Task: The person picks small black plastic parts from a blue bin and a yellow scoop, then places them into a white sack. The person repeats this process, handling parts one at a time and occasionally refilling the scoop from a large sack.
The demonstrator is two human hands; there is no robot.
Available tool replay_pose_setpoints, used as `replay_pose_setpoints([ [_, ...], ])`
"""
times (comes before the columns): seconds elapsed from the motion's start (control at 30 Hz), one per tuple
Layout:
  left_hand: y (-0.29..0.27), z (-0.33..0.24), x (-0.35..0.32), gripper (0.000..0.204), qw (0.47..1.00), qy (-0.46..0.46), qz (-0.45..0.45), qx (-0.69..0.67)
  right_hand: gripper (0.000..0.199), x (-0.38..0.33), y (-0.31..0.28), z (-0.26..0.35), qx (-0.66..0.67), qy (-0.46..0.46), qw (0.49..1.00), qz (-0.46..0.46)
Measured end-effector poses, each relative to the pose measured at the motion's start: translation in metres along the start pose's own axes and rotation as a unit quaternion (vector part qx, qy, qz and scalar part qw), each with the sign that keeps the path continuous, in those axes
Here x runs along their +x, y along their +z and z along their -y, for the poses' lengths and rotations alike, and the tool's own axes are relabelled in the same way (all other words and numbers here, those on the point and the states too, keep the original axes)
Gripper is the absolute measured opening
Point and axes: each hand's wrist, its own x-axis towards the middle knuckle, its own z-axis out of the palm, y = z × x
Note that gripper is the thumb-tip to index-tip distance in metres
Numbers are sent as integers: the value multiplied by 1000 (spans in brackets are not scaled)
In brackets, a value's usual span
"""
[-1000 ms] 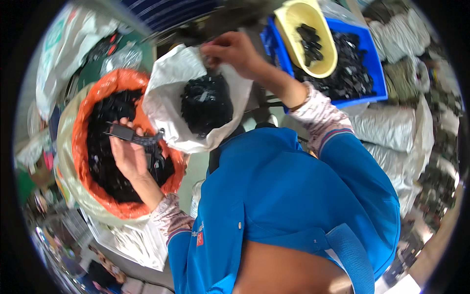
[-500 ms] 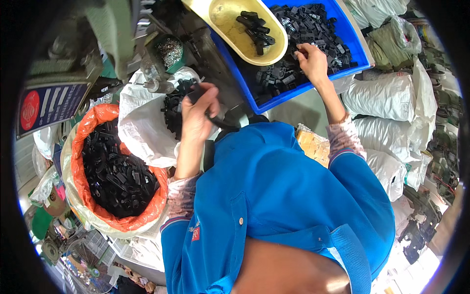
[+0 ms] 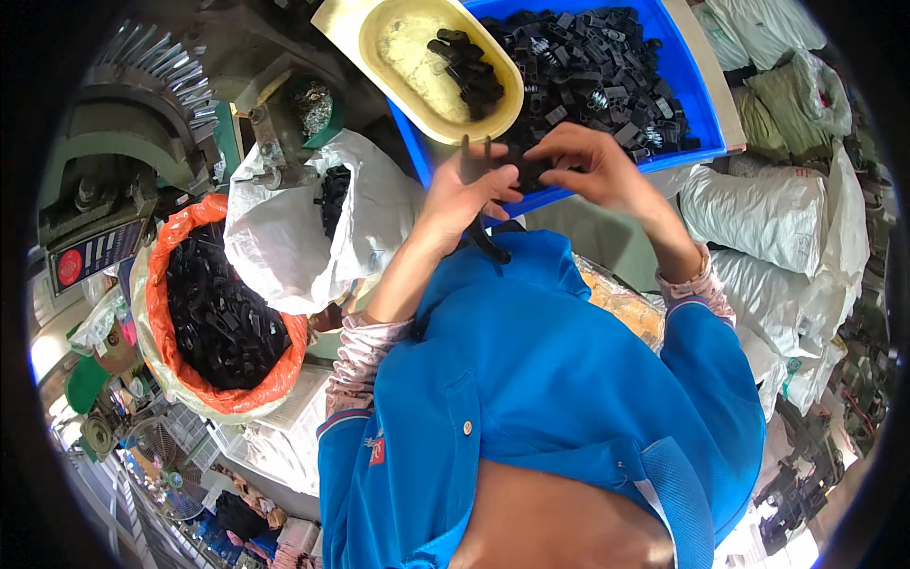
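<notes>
My left hand (image 3: pixel 455 199) is closed round a curved black plastic part (image 3: pixel 487 243). Two prongs of it stick up past the fingers, and its bent end hangs below the hand. Facing it, my right hand (image 3: pixel 597 163) has thumb and fingers pinched round a small dark piece, blurred and partly hidden. Both hands meet over the near edge of a blue tray (image 3: pixel 701 90) heaped with small black plastic pieces (image 3: pixel 616 66), some with metal springs among them. A yellow oval tub (image 3: pixel 398 71) rests over the tray's left side, with a few black parts (image 3: pixel 464 71) in it.
To the left, a white sack (image 3: pixel 275 237) with black parts stands beside an orange-lined sack (image 3: pixel 161 284) full of black parts. Behind them is a green machine (image 3: pixel 118 142) and a cup of small metal bits (image 3: pixel 315 106). Filled white sacks (image 3: pixel 758 209) are stacked at right.
My left hand has moved right with the curved black part, from beside the white sack to the tray. My right hand has drawn back from the pile toward it. The view has shifted.
</notes>
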Motion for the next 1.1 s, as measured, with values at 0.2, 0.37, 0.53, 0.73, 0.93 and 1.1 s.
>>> replay_pose_setpoints([
  [0.2,4,16,1,40,1000,12,14,-9,27,13,-5,-15,165,8,984,61],
  [0.37,-8,22,-4,40,997,35,19,-70,26,35,-17,-21,173,53,983,-35],
  [0.53,-8,19,-13,40,993,65,-23,-100,30,87,-46,-95,-186,165,940,-234],
  [0.73,-5,16,-9,27,991,109,-56,-60,27,112,-44,-132,-260,161,923,-232],
  [0.93,-2,13,-12,31,974,185,-127,-28,19,79,-47,-86,-99,116,948,-278],
  [1.1,-3,7,-16,29,957,238,-152,60,15,39,-35,-18,120,18,980,-160],
])
